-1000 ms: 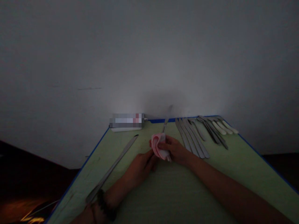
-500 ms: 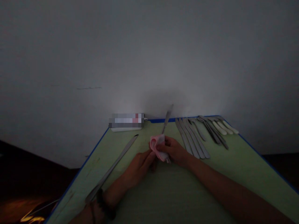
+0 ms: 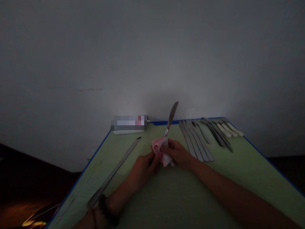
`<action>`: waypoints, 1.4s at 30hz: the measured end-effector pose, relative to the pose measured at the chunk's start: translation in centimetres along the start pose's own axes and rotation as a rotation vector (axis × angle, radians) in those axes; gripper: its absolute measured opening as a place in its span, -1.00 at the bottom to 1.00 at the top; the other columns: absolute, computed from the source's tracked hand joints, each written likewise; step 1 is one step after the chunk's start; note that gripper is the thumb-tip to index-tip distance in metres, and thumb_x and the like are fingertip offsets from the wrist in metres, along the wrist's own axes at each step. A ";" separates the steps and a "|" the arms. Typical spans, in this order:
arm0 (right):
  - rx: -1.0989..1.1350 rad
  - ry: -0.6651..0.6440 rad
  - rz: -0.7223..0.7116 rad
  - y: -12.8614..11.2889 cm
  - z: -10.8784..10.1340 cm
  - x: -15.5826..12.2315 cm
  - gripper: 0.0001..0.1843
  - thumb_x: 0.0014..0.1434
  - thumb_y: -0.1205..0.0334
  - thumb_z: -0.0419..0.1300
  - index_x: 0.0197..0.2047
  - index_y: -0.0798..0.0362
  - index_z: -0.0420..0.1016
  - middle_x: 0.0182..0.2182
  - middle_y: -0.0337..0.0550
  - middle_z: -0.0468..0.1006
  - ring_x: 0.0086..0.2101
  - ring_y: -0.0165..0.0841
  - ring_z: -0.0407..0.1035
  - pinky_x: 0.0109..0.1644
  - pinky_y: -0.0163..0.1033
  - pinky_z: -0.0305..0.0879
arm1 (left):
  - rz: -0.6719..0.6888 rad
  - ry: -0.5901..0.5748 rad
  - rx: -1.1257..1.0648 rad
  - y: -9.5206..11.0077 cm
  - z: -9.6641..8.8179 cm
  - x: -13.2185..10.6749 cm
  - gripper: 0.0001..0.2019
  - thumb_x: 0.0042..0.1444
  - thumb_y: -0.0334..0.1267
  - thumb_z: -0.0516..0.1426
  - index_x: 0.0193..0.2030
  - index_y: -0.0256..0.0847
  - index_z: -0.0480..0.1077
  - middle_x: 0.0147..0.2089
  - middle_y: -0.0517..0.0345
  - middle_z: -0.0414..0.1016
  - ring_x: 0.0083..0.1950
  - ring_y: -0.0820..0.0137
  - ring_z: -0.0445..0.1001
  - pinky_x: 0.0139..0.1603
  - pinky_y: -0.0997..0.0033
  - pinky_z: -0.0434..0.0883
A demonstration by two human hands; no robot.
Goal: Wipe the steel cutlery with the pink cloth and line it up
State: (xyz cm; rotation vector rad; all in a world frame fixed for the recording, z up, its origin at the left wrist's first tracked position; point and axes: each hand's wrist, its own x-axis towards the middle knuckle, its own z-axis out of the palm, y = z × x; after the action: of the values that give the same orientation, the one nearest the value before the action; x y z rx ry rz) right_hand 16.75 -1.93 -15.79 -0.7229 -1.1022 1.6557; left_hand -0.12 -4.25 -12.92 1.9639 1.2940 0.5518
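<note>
A table knife (image 3: 172,114) points up and away from me, its blade tilted a little to the right and its broad face showing. Folded around its handle is a pink and white cloth (image 3: 157,144), which hides the lower part of the knife. My right hand (image 3: 181,155) is closed on the cloth from the right, thumb on top. From the left, my left hand (image 3: 143,167) is closed at the cloth's lower end, where the knife handle lies; its fingertips are partly hidden. A dark beaded bracelet circles my left wrist.
Several metal knives (image 3: 199,144) lie side by side on the green table (image 3: 147,203), right of my hands. Beyond them lie dark-handled cutlery (image 3: 218,135) and white-handled cutlery (image 3: 230,129). A long metal utensil (image 3: 119,165) lies left. A blurred box (image 3: 128,123) stands against the wall.
The knife has turned, so its blade shows broad instead of nearly edge-on, and its tip is slightly higher. The cloth is more bunched up. Both hands stay in nearly the same place.
</note>
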 end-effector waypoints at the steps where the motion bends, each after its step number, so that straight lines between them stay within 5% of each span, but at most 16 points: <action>1: 0.002 0.014 0.006 0.0 0.1 0.0 -0.70 -0.03 0.10 0.37 -0.26 0.08 0.52 -0.49 -0.28 0.51 -0.54 -0.49 0.32 -0.48 -0.41 0.20 | 0.000 -0.015 0.012 0.0 0.0 0.0 -0.56 0.28 0.02 -0.09 -0.50 -0.22 0.29 -0.60 0.27 0.32 -0.56 0.49 0.28 -0.48 0.52 0.16; 11: 0.290 0.245 -0.004 -0.2 0.5 0.9 -0.68 -0.04 0.02 0.34 -0.34 0.11 0.53 -0.47 -0.15 0.55 -0.50 -0.40 0.36 -0.52 -0.35 0.20 | 0.138 -0.158 0.115 -0.6 -0.3 -0.4 -0.57 0.29 -0.02 -0.09 -0.54 -0.21 0.20 -0.61 0.32 0.17 -0.57 0.53 0.17 -0.50 0.51 0.07; 14: 0.237 0.274 -0.011 -0.2 0.3 0.9 -0.71 -0.03 0.06 0.34 -0.34 0.12 0.52 -0.49 -0.19 0.52 -0.53 -0.43 0.32 -0.49 -0.35 0.24 | 0.122 -0.190 0.062 -0.4 -0.4 -0.7 -0.57 0.30 -0.02 -0.11 -0.51 -0.22 0.26 -0.57 0.29 0.27 -0.54 0.51 0.26 -0.46 0.51 0.15; 21: 0.059 0.153 0.000 -0.1 0.3 0.5 -0.72 -0.09 0.16 0.39 -0.32 0.12 0.53 -0.47 -0.24 0.51 -0.52 -0.49 0.30 -0.45 -0.38 0.20 | 0.062 -0.111 -0.080 0.0 -0.6 -0.4 -0.62 0.33 -0.07 -0.14 -0.37 -0.22 0.33 -0.47 0.24 0.41 -0.44 0.46 0.34 -0.31 0.48 0.26; 28: 0.057 0.018 0.041 0.0 0.0 0.4 -0.64 -0.13 0.22 0.39 -0.21 0.10 0.53 -0.40 -0.24 0.54 -0.44 -0.45 0.36 -0.34 -0.34 0.28 | -0.004 -0.091 -0.119 0.2 -0.5 -0.3 -0.44 0.31 0.07 -0.22 -0.53 -0.23 0.30 -0.57 0.22 0.32 -0.49 0.44 0.31 -0.37 0.46 0.23; 34: 0.142 0.069 0.104 -0.3 0.2 0.4 -0.68 -0.13 0.13 0.38 -0.31 0.11 0.51 -0.45 -0.22 0.50 -0.46 -0.42 0.34 -0.39 -0.30 0.28 | 0.023 -0.117 -0.034 -0.3 -0.3 0.0 -0.55 0.28 0.04 -0.11 -0.49 -0.21 0.26 -0.60 0.29 0.29 -0.53 0.49 0.28 -0.41 0.51 0.19; 42: -0.007 0.038 0.053 0.5 -0.1 0.5 -0.60 -0.03 0.00 0.37 -0.19 0.08 0.53 -0.38 -0.20 0.53 -0.40 -0.41 0.38 -0.27 -0.27 0.32 | 0.063 -0.147 0.009 -0.7 -0.1 0.0 -0.59 0.29 0.01 -0.09 -0.42 -0.22 0.30 -0.58 0.28 0.35 -0.53 0.49 0.33 -0.44 0.54 0.21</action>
State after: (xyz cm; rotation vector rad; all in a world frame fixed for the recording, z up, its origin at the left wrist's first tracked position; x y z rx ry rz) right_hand 16.44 -1.48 -16.25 -0.7908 -1.0702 1.6769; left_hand -0.58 -4.02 -13.42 2.0183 1.1488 0.4236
